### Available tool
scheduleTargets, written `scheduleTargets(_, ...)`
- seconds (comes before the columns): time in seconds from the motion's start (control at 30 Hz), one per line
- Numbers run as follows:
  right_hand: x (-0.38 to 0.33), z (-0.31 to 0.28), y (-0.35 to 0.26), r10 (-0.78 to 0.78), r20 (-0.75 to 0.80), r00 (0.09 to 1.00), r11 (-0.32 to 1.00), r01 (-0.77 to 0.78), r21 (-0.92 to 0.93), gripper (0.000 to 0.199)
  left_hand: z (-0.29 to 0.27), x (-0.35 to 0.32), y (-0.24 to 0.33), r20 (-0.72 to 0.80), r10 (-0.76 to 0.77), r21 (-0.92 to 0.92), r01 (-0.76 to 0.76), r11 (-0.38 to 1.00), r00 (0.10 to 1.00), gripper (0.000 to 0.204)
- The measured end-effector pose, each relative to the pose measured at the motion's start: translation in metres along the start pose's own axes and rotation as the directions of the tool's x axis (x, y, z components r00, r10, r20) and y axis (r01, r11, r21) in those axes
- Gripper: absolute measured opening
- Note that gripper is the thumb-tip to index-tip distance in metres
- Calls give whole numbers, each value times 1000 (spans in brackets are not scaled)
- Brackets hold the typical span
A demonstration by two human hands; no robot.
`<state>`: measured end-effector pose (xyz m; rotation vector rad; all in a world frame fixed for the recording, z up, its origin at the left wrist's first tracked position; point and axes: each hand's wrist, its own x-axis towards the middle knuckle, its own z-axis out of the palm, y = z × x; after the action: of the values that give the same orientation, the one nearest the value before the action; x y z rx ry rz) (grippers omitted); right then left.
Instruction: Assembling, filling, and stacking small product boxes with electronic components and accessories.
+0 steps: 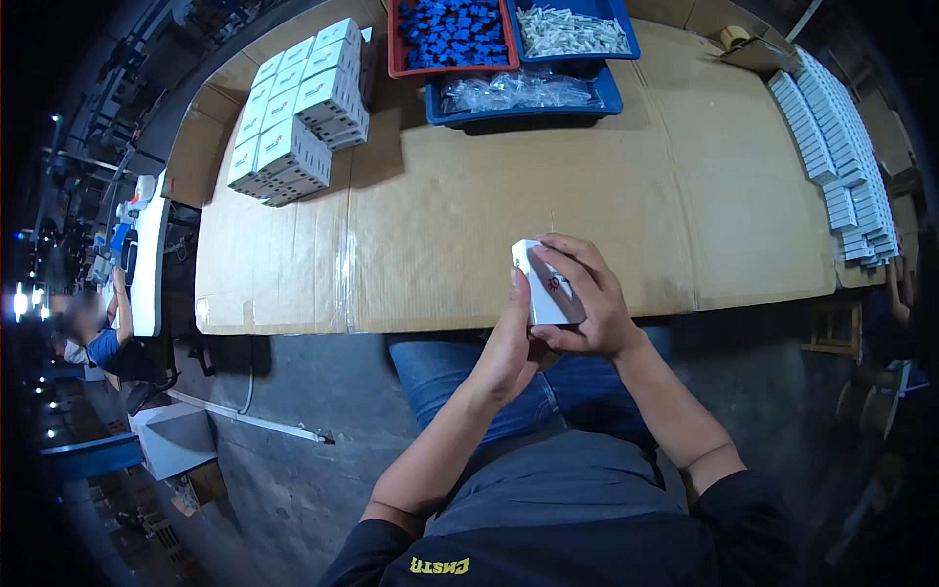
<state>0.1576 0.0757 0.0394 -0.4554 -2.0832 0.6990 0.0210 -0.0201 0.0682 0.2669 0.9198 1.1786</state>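
Observation:
Both of my hands grip one small white carton point(544, 284) with a red mark, held over the near edge of the cardboard-covered table point(489, 196). My right hand point(587, 303) wraps around its right side and top. My left hand point(514, 338) presses against its left side with the fingers along the box edge. The carton's lower part is hidden by my fingers.
A stack of several white cartons point(298, 112) stands at the far left. A red bin of blue parts point(452, 34), a blue bin of white parts point(572, 29) and a blue bin with clear bags point(523, 93) sit at the back. Flat white boxes point(836, 147) line the right edge. Another person point(98, 338) sits far left.

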Motion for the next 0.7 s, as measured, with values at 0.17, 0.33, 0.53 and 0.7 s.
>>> scheduleTargets(0.17,0,-3,6,-97,10,995,993,97,-67,76,-2,7,-18,98,42,-178,-24,984,994,64)
scheduleTargets(0.33,-1,1,12,-193,0,981,975,192,-116,77,1,11,-19,80,119,-209,-100,973,990,56)
scheduleTargets(0.53,-4,9,12,-207,-7,978,972,205,-114,78,1,5,-11,64,125,-179,-112,977,990,52)
scheduleTargets(0.7,-11,15,15,-186,-7,983,981,185,-58,76,-12,3,-16,120,101,-149,-82,985,988,52)
